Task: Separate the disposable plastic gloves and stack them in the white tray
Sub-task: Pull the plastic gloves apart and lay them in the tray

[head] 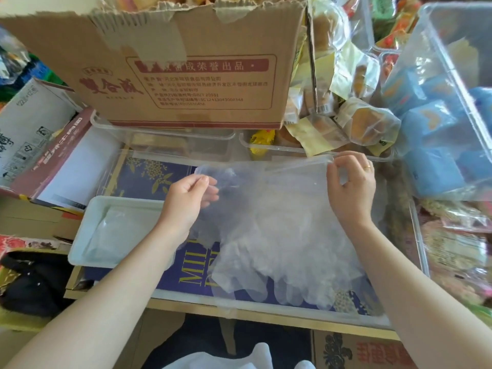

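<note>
A clear plastic glove (269, 187) is stretched out flat between my two hands above the work surface. My left hand (186, 198) pinches its left edge. My right hand (351, 179) pinches its upper right corner at the cuff. Under it lies a loose pile of more clear gloves (282, 259) on a dark blue printed box. The white tray (80, 235) sits to the left of the pile and holds a few flattened gloves (122, 230).
A large open cardboard box (165, 62) stands at the back. Clear plastic bins (452, 75) with blue packs and wrapped snacks (346, 113) crowd the right side. Cartons (34, 134) lie at the left, a black bag (29, 286) at lower left.
</note>
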